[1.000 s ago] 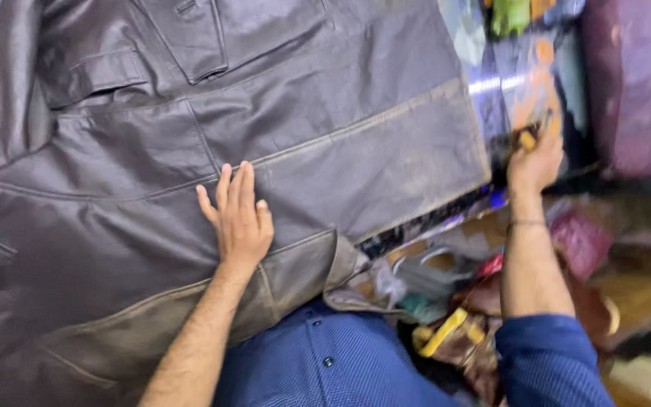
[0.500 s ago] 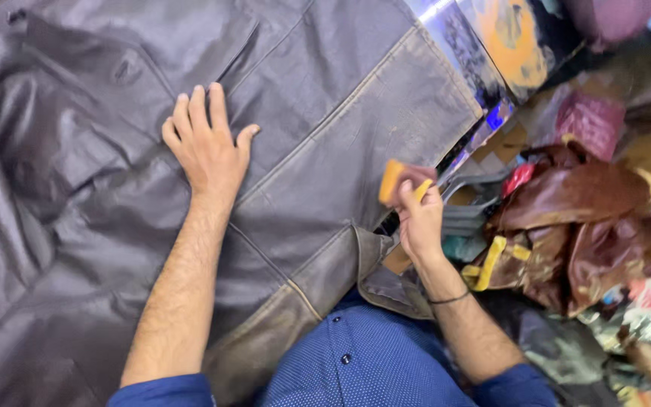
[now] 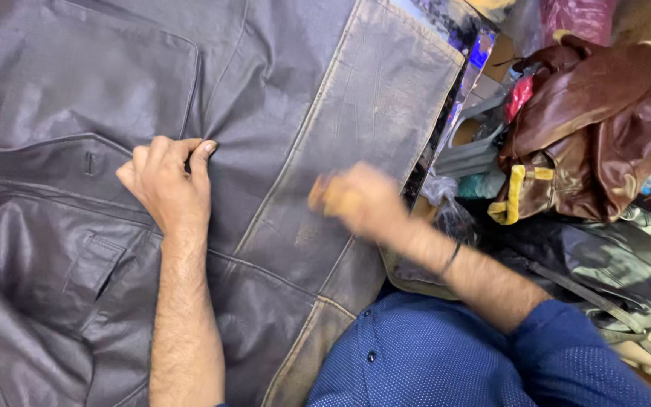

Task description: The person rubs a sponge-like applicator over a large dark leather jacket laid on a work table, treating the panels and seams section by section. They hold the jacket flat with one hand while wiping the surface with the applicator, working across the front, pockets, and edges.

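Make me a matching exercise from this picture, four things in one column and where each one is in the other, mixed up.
Things:
1. left hand
2. right hand
3. reddish-brown leather bag
4. blue shirt

Places:
A. heaped at the upper right, off the jacket
B. pinching a fold of the dark leather jacket
C. bottom edge, nearest the camera
D. blurred, over the jacket's worn paler panel

Pairs: 1-B, 2-D, 3-A, 4-C

A dark grey-brown leather jacket (image 3: 288, 113) is spread flat, its worn tan front edge running diagonally. A fold near the flap pocket is pinched by the left hand (image 3: 166, 183). A small orange pad (image 3: 334, 197), blurred, is pressed on the worn band by the right hand (image 3: 367, 202). Reddish-brown leather garments (image 3: 597, 136) are heaped alongside.
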Demonstrator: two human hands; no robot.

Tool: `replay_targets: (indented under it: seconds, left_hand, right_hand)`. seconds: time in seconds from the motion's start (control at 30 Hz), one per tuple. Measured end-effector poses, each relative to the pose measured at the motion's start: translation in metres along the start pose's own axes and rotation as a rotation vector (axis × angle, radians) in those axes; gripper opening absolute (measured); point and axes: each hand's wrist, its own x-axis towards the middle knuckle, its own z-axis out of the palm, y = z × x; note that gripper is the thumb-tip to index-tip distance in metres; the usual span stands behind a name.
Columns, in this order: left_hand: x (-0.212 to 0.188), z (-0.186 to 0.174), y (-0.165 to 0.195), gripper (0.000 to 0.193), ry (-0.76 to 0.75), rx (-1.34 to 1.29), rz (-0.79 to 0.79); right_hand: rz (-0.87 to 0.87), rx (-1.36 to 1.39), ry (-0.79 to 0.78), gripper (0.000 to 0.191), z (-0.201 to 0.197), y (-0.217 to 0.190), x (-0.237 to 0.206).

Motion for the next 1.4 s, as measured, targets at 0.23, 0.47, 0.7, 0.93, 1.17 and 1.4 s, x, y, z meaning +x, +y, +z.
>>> replay_targets:
  seconds: [0.23,0.47,0.7,0.93,1.17,1.4]
  left_hand:
    - [-0.001,0.001,-0.002,0.016,-0.005,0.047,0.029]
    - [-0.003,0.006,-0.008,0.016,0.003,0.072,0.062]
    - [-0.007,0.008,-0.013,0.016,-0.001,0.078,0.066]
    - [-0.007,0.01,-0.012,0.016,0.008,0.109,0.085]
    - [-0.051,-0.032,0.008,0.035,0.107,0.362,-0.022]
    - [-0.083,-0.04,-0.014,0.021,0.042,0.207,-0.125]
  right_hand:
    - [-0.149,0.11,-0.051,0.029,0.008,0.051,0.009]
    - [-0.035,0.119,0.076,0.021,0.009,0.075,0.041]
    - [-0.089,0.155,0.061,0.016,0.016,0.071,0.062]
    - [0.083,-0.071,0.288,0.025,0.03,0.1,0.046]
    - [0.132,-0.177,0.394,0.02,-0.021,0.087,0.038]
    - [-0.095,0.181,-0.105,0.024,0.01,0.014,-0.033]
